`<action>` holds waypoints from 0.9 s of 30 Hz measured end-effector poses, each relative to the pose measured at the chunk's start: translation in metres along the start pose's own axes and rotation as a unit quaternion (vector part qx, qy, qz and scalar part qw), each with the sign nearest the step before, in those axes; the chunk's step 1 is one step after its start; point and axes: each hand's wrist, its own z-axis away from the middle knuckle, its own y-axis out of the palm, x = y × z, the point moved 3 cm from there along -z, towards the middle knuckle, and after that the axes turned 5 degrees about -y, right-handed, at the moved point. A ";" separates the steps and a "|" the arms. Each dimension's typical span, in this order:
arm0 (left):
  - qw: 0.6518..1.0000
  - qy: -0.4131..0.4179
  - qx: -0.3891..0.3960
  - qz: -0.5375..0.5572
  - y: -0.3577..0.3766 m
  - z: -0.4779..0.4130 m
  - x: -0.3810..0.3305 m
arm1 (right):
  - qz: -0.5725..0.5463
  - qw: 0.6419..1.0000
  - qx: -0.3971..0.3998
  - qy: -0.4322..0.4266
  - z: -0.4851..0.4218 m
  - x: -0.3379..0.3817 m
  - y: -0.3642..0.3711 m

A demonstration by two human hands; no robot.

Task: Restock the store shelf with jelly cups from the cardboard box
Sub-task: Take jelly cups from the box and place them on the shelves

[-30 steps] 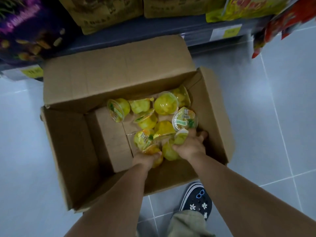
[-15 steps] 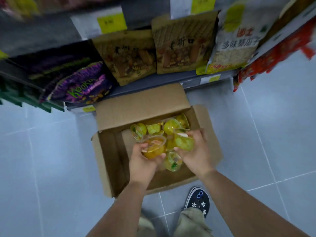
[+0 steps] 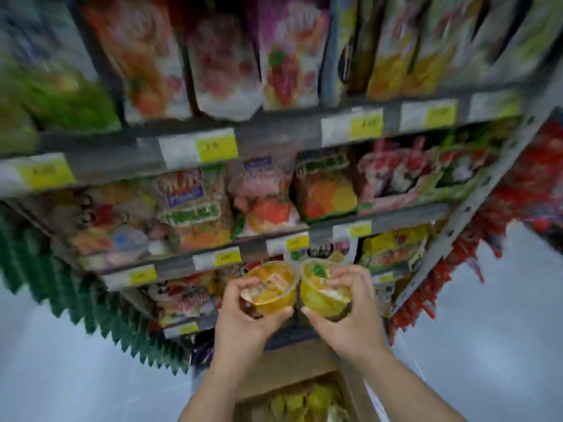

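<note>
I can read nothing here. Motion blur smears the yellow price tags (image 3: 217, 145) along the shelf (image 3: 274, 127) edges, and the big lettering on the snack bag (image 3: 182, 190) left of centre is illegible to me.

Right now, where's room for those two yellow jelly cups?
Grey metal shelves are packed with colourful snack bags; the row behind the yellow jelly cups is blurred. Bare grey floor lies left of the brown cardboard box.

Both my forearms show bare from the near edge up, and my left hand (image 3: 243, 318) and right hand (image 3: 347, 312) are bare too; blur softens finer detail.
</note>
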 end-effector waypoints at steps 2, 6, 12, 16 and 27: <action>0.999 0.039 0.005 0.003 -0.022 0.015 -0.050 | 0.000 0.998 -0.024 -0.058 -0.028 0.051 -0.020; 0.992 0.120 -0.011 0.029 -0.055 0.034 -0.135 | -0.017 0.983 -0.080 -0.162 -0.073 0.135 -0.056; 0.972 0.231 -0.030 0.025 -0.076 0.055 -0.258 | -0.025 0.960 -0.150 -0.236 -0.132 0.215 -0.112; 0.951 0.300 -0.074 0.003 -0.067 0.055 -0.319 | -0.045 0.946 -0.174 -0.271 -0.173 0.236 -0.148; 0.931 0.319 -0.170 -0.039 0.032 0.013 -0.440 | -0.047 0.931 -0.190 -0.308 -0.268 0.202 -0.255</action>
